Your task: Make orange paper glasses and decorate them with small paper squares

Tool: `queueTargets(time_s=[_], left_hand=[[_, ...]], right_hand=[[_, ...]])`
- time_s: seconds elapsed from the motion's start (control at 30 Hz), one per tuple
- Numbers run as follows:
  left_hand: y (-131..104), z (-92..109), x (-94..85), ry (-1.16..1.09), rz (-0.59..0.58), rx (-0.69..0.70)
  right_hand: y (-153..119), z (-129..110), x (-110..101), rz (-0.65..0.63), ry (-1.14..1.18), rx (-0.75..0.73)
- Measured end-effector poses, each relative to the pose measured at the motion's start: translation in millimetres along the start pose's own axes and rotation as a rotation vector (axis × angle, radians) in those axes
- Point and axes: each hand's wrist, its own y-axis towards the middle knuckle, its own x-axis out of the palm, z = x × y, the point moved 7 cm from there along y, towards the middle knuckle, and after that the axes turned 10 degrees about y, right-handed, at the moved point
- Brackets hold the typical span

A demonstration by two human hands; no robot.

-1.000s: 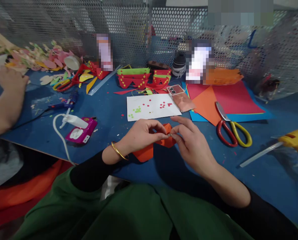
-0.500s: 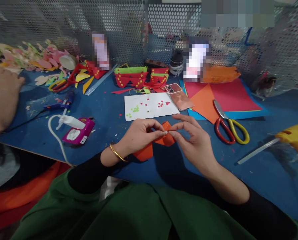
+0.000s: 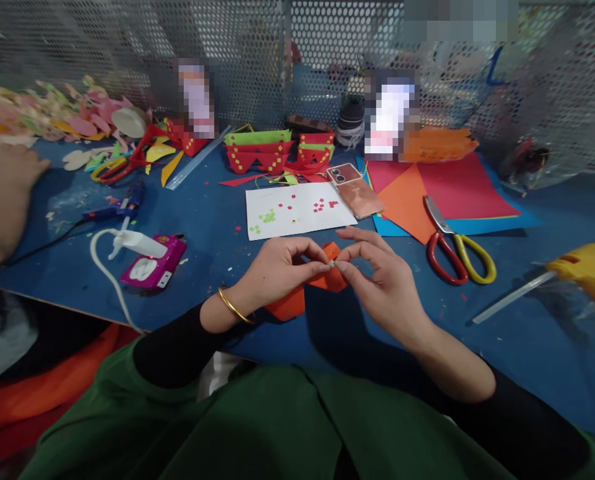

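Between my hands is a folded orange paper piece, part of it showing under my left palm and part behind the fingertips. My left hand is closed around it, thumb and forefinger pinched at its upper edge. Thumb and forefinger of my right hand meet the left fingertips in a pinch. A tiny whitish bit shows where they meet; I cannot make out what it is. Just beyond lies a white sheet with small red and green paper squares scattered on it.
Scissors lie on coloured paper at right, near a yellow glue gun. Left are a purple power socket, a blue glue gun and another person's hand. Red paper masks and a phone stand behind.
The small whitish bit at my fingertips shows more plainly. My right fingers have shifted very slightly to the left; the orange paper stays in place.
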Motion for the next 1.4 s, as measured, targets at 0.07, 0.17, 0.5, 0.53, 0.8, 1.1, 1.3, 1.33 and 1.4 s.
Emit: queueTargets(time_s=[0.07,0.17,0.5,0.53,0.8,1.1,1.3,1.33,1.4], left_hand=[[0,-2,-0.3,-0.02,0.009,-0.011],[0,-5,0.0,-0.069,0.007,-0.026],[-1,0,5.2,-0.025,-0.052,-0.019],[-1,1,5.3,-0.021,-0.051,-0.014],[-3,3,5.1,-0.001,-0.054,-0.009],[-3,5,6.0,0.025,-0.066,0.023],[-3,5,6.9,0.021,-0.074,0.025],[-3,5,7.1,0.019,-0.075,0.026],[-3,5,7.4,0.013,-0.075,0.027]], right_hand=[[2,0,-4,0.025,0.009,0.009],[3,2,-9,0.058,0.013,0.021],[3,5,-5,0.057,-0.009,0.035],[3,5,-5,0.059,-0.013,0.031],[3,6,-5,0.063,-0.018,0.029],[3,6,-5,0.067,-0.05,0.015],[3,6,-6,0.078,-0.048,0.023],[3,6,-5,0.08,-0.045,0.025],[2,6,-5,0.084,-0.037,0.03]])
